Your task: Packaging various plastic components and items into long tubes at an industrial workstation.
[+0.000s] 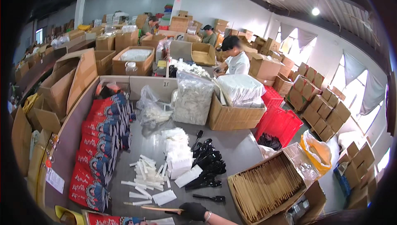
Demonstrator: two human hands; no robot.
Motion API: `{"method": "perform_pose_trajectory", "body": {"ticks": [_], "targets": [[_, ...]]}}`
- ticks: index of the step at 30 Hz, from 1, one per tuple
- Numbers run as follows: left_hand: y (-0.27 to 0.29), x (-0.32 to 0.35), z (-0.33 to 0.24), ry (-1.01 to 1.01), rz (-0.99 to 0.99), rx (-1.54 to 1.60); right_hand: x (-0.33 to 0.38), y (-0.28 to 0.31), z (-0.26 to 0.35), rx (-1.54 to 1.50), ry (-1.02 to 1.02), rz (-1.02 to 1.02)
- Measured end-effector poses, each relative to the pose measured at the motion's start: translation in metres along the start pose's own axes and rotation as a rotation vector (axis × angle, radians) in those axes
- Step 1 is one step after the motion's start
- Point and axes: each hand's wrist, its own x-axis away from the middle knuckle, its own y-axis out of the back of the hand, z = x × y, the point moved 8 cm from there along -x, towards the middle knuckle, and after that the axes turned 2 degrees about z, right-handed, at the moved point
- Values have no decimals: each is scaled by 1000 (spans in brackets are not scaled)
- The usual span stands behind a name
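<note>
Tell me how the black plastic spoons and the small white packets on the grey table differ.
The black spoons are dark, bare and long-handled; the white packets are pale, flat wrapped strips. The spoons lie bunched and overlapping to the right; the packets lie scattered loosely to the left. Both rest on the grey table, ahead of the black-gloved right hand.

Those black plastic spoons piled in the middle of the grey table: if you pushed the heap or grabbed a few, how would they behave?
The black plastic spoons look thin and light, so a push would probably scatter them. They lie loosely crossed over one another, so lifting one may drag its neighbours along. Their smooth, glossy surface suggests they would slide easily on the grey table.
</note>
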Motion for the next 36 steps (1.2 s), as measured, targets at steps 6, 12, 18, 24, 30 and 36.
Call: {"method": "perform_pose_trajectory", "body": {"ticks": [6,12,18,24,30,36], "targets": [[41,9,-24,-155,-347,-153,-14,6,26,3,46,-25],[34,6,-20,-62,-347,-102,-29,-2,72,85,129,-38],[35,15,-19,-29,-294,-111,-25,-21,83,128,159,-87],[55,27,-6,10,-342,18,17,9,50,-11,6,-184],[73,35,33,139,-406,168,43,19,17,23,5,-294],[64,25,42,155,-219,140,41,6,25,130,58,-133]]}}
